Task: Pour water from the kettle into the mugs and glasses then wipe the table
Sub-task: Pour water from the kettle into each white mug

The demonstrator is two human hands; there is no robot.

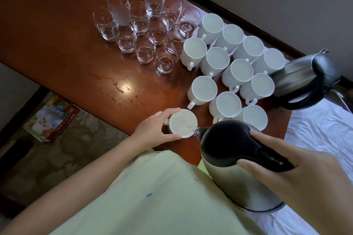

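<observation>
Both hands curled: kettle (235, 158), mug (183, 123).

Glossy wood, steel, ceramic, glass
Polished wooden table (57, 30); brushed-steel kettle (238, 183) with black plastic lid; glazed white mugs (225, 59); clear glasses (145, 25).

Brown wooden tabletop (57, 25), shiny. On it: a bunch of clear glasses (145, 25) at the far side, standing close together. Just beside them, white mugs (229, 74) in rows, some touching. One more mug (183, 123) alone near the front edge. Second kettle (303, 80) past the mugs. Little water drops (122, 89) on the bare wood.
</observation>
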